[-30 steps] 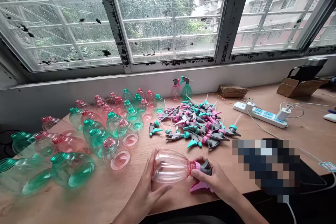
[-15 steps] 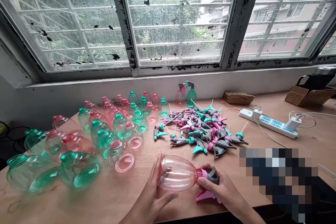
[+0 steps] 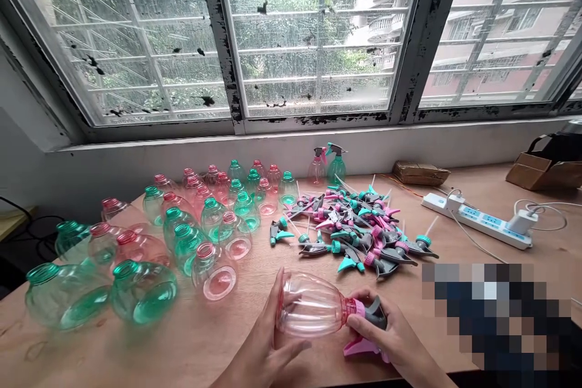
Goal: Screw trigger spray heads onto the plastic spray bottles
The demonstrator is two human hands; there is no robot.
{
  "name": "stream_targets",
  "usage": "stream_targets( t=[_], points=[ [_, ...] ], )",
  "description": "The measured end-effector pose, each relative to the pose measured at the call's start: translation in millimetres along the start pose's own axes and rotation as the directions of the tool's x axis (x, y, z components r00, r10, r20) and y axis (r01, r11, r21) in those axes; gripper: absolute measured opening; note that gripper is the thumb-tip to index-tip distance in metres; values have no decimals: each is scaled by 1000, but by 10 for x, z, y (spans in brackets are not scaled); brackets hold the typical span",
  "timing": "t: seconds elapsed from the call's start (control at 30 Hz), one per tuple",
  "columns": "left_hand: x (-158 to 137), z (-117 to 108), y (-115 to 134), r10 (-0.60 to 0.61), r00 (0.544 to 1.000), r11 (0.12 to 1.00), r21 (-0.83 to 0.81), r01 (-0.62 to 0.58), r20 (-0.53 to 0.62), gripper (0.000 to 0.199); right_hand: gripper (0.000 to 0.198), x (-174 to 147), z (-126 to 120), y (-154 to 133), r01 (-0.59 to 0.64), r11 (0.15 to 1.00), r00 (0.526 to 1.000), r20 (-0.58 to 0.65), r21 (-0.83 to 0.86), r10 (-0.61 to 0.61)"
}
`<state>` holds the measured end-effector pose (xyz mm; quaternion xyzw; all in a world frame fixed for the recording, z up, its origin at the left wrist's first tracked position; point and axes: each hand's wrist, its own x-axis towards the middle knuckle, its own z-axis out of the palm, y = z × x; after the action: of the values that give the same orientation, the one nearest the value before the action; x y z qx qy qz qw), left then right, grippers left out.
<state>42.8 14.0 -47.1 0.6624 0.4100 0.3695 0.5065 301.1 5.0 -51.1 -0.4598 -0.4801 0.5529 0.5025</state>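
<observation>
A clear pink plastic bottle (image 3: 310,304) lies sideways in the air between my hands, its neck pointing right. My left hand (image 3: 268,330) cups its round base, fingers along the far side and thumb held out below. At the neck, my right hand (image 3: 386,330) grips a spray trigger head (image 3: 373,313) by its pink collar, thumb in front. The head's grey body and pink nozzle (image 3: 361,347) show around the fingers. Collar and bottle neck meet; whether the thread is fully tight cannot be seen.
Several green bottles (image 3: 144,294) and pink bottles (image 3: 214,273) stand at the left. Behind my hands lies a pile of loose trigger heads (image 3: 359,224). Two assembled spray bottles (image 3: 336,167) stand by the wall. A power strip (image 3: 477,220) with cables is at the right, near cardboard boxes (image 3: 421,173).
The camera view has shifted slightly, so the scene sits a little further right. Both hands keep the same hold on the bottle and trigger head.
</observation>
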Motion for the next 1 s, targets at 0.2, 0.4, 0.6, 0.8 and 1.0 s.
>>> stream_targets(
  t=[0.2, 0.4, 0.6, 0.8, 1.0],
  points=[
    [-19, -26, -112, 0, 1000, 1000, -22, 0, 20, 114, 36, 3, 7, -22, 38, 999, 999, -2, -31, -38],
    [-22, -41, -85, 18, 999, 1000, -20, -17, 50, 101, 36, 7, -6, 2, 23, 999, 1000, -1, -32, -23],
    [2, 4, -43, 68, 998, 998, -19, -68, 11, 100, 36, 7, 3, -8, 13, 1000, 1000, 4, 11, -13],
    [8, -20, -129, 73, 997, 996, -47, -71, 36, 103, 34, 1, 6, -32, 34, 999, 999, 27, 0, -34],
    [18, -31, -82, 28, 998, 999, -34, -26, 63, 101, 36, 3, 4, -16, 28, 1000, 1000, -11, -14, -28]
  ],
)
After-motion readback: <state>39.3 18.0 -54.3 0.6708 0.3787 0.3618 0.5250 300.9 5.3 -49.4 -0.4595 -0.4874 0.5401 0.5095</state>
